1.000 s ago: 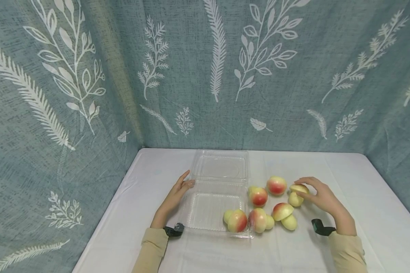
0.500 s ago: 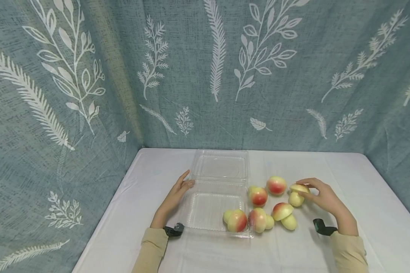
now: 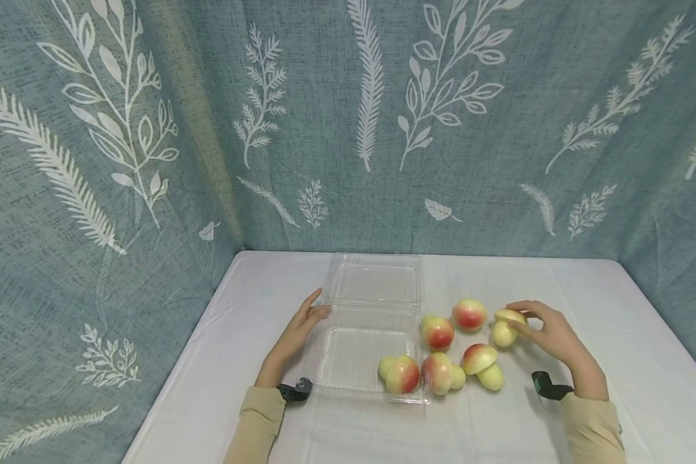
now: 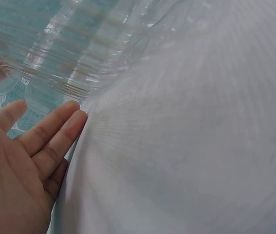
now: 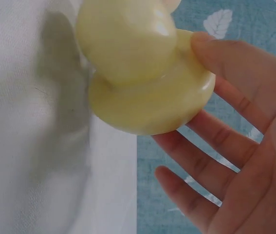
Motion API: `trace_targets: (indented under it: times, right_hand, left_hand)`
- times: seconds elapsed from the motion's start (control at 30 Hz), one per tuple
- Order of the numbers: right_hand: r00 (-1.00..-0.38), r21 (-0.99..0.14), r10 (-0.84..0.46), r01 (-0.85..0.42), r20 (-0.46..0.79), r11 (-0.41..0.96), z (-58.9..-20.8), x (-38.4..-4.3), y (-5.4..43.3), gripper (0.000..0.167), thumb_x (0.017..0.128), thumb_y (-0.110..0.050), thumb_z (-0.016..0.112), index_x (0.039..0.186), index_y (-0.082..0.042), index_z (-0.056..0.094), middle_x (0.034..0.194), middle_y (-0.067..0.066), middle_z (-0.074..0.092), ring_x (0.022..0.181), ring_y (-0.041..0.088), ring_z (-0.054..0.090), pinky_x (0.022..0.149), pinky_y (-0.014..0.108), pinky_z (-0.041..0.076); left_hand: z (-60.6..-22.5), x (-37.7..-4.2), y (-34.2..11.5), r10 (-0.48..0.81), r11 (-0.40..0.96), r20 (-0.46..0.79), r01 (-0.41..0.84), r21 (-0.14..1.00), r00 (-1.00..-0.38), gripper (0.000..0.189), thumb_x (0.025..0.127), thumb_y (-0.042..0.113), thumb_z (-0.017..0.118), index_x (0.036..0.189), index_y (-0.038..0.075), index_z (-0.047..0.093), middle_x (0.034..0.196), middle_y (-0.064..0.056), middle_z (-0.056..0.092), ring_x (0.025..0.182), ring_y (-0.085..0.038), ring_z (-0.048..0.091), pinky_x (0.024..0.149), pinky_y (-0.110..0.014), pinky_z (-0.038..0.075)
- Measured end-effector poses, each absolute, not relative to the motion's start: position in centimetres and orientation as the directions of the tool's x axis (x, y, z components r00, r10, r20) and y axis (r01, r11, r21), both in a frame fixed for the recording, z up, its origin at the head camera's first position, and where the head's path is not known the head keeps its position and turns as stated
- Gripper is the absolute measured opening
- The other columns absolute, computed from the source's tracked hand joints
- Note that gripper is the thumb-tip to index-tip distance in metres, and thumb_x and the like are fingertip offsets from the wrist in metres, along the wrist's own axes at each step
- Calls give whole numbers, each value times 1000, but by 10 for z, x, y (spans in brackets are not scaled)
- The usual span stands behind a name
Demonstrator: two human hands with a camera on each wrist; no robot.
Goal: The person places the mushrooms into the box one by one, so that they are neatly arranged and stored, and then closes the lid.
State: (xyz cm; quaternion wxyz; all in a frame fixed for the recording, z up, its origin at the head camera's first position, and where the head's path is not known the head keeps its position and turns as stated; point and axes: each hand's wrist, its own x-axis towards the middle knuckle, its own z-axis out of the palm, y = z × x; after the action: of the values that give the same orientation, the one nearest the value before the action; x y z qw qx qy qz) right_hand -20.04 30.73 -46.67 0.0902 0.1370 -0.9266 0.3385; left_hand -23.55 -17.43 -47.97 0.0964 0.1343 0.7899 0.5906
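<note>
The right hand's [image 3: 557, 338] fingers cover part of the cap of the mushroom [image 3: 503, 335] they pinch, well to the right of the clear box [image 3: 350, 361]; close up, the stem runs to the top edge of the right wrist view, and I cannot tell whether it is fully off the tablecloth [image 3: 348, 441]. The left hand [image 3: 296, 335] is out nearly straight, fingertips against the left side of the box without a grip, its thumb partly seen through the blurred plastic. The box is so transparent that its walls are hard to trace; its lid [image 3: 374, 283] lies folded back behind it. One mushroom [image 3: 403, 375] sits in the front right corner of the box, and a second mushroom [image 3: 439, 374] beside it overlaps the rim, contact unclear. Three more lie right of the box, between it and the held one: a red-cheeked mushroom [image 3: 439, 334], a rounder one [image 3: 470, 316] with its stem hidden, and a tilted one [image 3: 483, 367]. The held mushroom is glossy pale yellow underneath, with a bulbous stem and a wide, smooth cap.
</note>
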Motion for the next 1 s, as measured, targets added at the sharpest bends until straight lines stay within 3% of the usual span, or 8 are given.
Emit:
trace_targets:
  times: [0.8, 1.0]
  right_hand:
    - [-944, -564, -131, -289, 303, 774, -454, -198, 303, 33, 86, -23, 67, 114, -5, 61, 111, 18, 62, 97, 40, 58, 79, 56, 44]
    - [-941, -563, -133, -295, 311, 772, -448, -197, 300, 34, 87, -23, 66, 115, -5, 61, 114, 19, 61, 97, 41, 58, 79, 57, 44]
  left_hand:
    - [-480, -236, -174, 329, 273, -2, 93, 958, -945, 55, 101, 17, 37, 149, 6, 12, 138, -25, 42, 127, -38, 42, 109, -54, 23]
    - [-500, -245, -177, 304, 257, 22, 104, 961, -952, 56, 101, 21, 39, 149, 9, 14, 137, -23, 45, 127, -37, 42, 108, -57, 21]
